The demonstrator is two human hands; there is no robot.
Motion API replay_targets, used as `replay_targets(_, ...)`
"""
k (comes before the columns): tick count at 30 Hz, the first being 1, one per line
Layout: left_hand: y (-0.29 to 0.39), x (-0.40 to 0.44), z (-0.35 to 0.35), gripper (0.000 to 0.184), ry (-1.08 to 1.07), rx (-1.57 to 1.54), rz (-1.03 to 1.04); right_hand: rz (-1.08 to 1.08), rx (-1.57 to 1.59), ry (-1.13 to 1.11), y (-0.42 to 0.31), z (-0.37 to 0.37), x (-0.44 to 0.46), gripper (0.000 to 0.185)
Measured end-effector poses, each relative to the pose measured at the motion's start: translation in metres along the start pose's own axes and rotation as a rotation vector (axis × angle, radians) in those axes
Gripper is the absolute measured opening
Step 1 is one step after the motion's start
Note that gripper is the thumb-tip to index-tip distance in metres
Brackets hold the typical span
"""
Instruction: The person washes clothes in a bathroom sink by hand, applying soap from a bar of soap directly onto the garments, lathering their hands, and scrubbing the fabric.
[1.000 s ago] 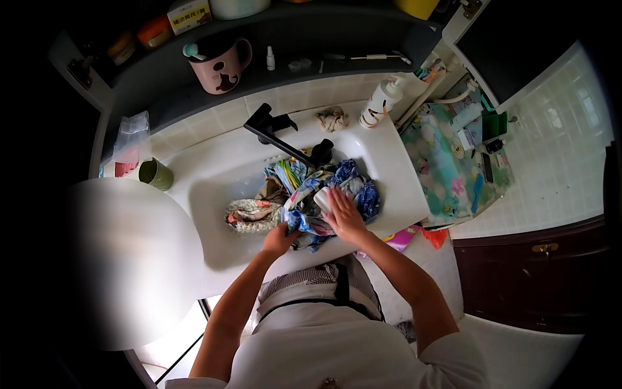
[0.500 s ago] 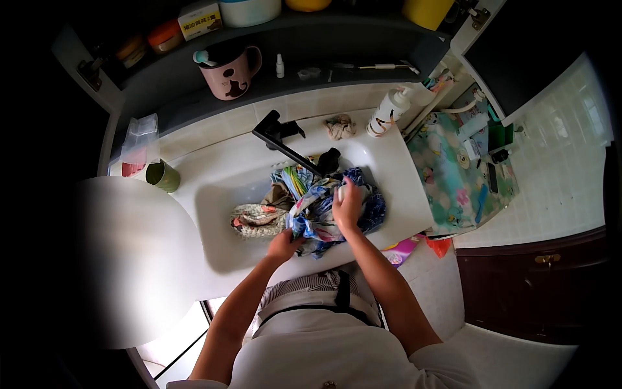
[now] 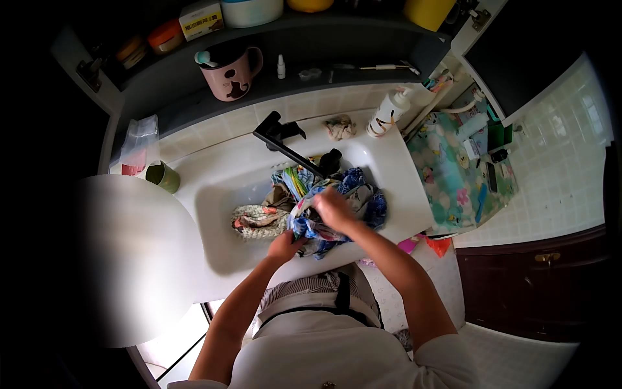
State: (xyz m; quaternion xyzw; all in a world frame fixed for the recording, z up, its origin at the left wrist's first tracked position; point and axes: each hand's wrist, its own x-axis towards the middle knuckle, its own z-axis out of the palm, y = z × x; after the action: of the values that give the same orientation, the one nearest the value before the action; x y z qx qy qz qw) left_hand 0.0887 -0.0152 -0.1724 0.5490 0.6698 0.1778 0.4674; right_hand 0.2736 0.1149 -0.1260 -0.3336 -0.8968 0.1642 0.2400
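Note:
A blue and white patterned cloth [image 3: 310, 228] lies bunched in the white sink [image 3: 217, 249]. My left hand [image 3: 285, 245] pinches its near left edge. Over the same cloth is my right hand [image 3: 334, 211], closed and smeared by motion; whatever is in its fingers is hidden. Dark blue patterned fabric [image 3: 376, 211] spreads to the right of that hand. A cream floral cloth [image 3: 259, 222] rests left of the bundle, with a yellow and green striped cloth [image 3: 297, 180] behind. The black faucet [image 3: 291, 152] reaches over the pile.
A white pump bottle [image 3: 387, 113] and a crumpled cloth [image 3: 340, 127] stand on the back rim. A green cup [image 3: 163, 176] is at left, near a large white rounded object [image 3: 142, 259]. A pink mug [image 3: 230, 78] sits on the dark shelf above.
My right hand has moved left and slightly down across the cloth, and the whitish thing seen at its fingers no longer shows. My left hand keeps its hold in place.

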Motion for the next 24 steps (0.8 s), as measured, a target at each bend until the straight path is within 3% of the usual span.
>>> replay_targets(1, 0.002, -0.002, 0.0, 0.039, 0.014, -0.007, 0.009, 0.09, -0.051, 0.116, 0.015, 0.002, 0.002, 0.007)
replay_targets(2, 0.004, -0.003, 0.0, 0.039, 0.025, -0.012, 0.019, 0.026, -0.144, 0.162, 0.023, -0.008, 0.008, 0.011)
replay_targets(5, 0.004, -0.002, -0.002, 0.038, 0.027, -0.015, 0.016, 0.104, -0.166, 0.184, 0.007, 0.012, 0.012, 0.006)
replay_targets(6, 0.002, -0.002, -0.001, 0.038, 0.02, -0.013, 0.01, 0.065, -0.006, 0.055, -0.004, 0.024, 0.012, 0.002)
replay_targets(7, -0.009, 0.002, 0.004, 0.038, 0.065, -0.029, 0.11, 0.004, 0.055, 0.006, -0.037, 0.02, 0.011, 0.005)
replay_targets(8, -0.028, 0.01, 0.014, 0.038, 0.106, -0.049, 0.209, -0.046, 0.128, -0.248, -0.05, 0.038, 0.003, 0.006)
replay_targets(9, -0.048, 0.017, 0.025, 0.037, 0.147, -0.07, 0.306, -0.223, 0.271, -0.126, -0.07, 0.044, -0.014, 0.009)
replay_targets(10, -0.052, 0.015, 0.025, 0.038, 0.144, -0.132, 0.448, -0.262, 0.262, -0.14, -0.067, 0.043, -0.017, 0.009)
replay_targets(11, -0.054, 0.018, 0.026, 0.038, 0.081, -0.072, 0.291, -0.305, 0.254, -0.154, -0.063, 0.042, -0.02, 0.009)
replay_targets(13, -0.014, 0.009, 0.004, 0.039, -0.039, 0.047, -0.029, -0.094, 0.133, -0.042, -0.028, 0.014, -0.007, 0.008)
replay_targets(17, -0.015, 0.006, 0.008, 0.04, 0.021, -0.038, 0.049, 0.18, -0.265, 0.086, 0.081, -0.019, -0.009, 0.009)
replay_targets(20, -0.009, 0.003, 0.004, 0.038, 0.039, -0.088, 0.063, 0.1, -0.08, 0.111, 0.055, 0.009, -0.012, 0.003)
replay_targets(21, -0.01, 0.005, 0.003, 0.038, 0.009, -0.07, 0.046, 0.088, 0.006, 0.022, 0.024, 0.014, -0.012, 0.004)
replay_targets(22, -0.013, 0.008, 0.001, 0.038, -0.023, -0.051, 0.029, -0.097, 0.107, 0.084, -0.007, 0.024, -0.013, 0.003)
replay_targets(23, -0.017, 0.008, 0.0, 0.037, -0.057, -0.033, 0.009, -0.198, 0.237, -0.066, -0.044, 0.02, -0.017, 0.003)
replay_targets(24, -0.024, 0.002, 0.003, 0.033, 0.07, -0.191, 0.127, -0.298, 0.242, -0.234, -0.069, 0.025, -0.025, 0.004)
